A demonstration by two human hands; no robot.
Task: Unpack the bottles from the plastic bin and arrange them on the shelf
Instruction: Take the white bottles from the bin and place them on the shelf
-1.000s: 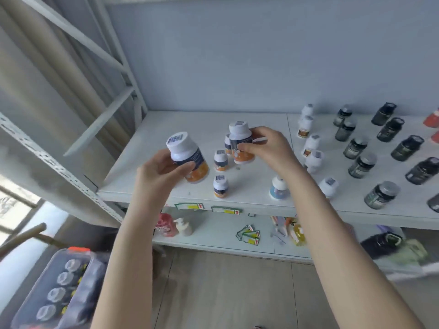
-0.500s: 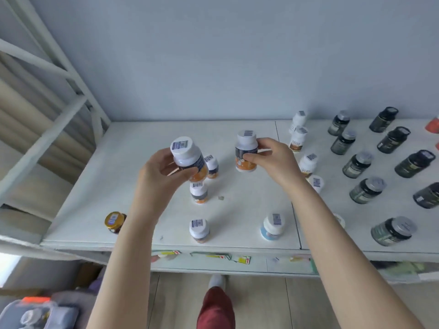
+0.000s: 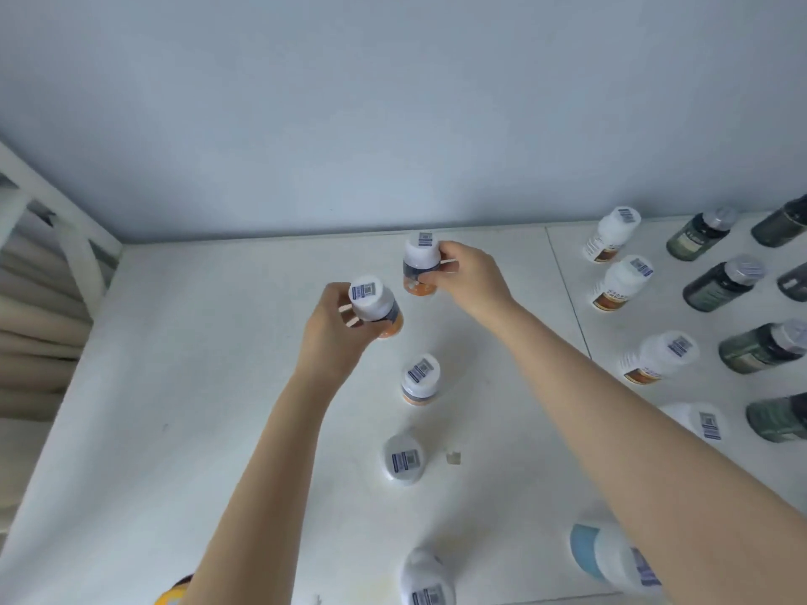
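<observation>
Both hands are curled round bottles mid-frame. The left hand (image 3: 336,338) grips a tilted white-capped bottle (image 3: 373,305) above the shelf (image 3: 196,386), and the right hand (image 3: 471,277) pinches a matching bottle (image 3: 420,264) upright near the back wall (image 3: 393,124), though I cannot tell whether its base touches down. A broad stretch of white shelf runs to the left edge and the slanted frame post (image 3: 78,238), while three more capped bottles (image 3: 420,379) line up below the hands and dark bottles (image 3: 720,281) crowd the right.
</observation>
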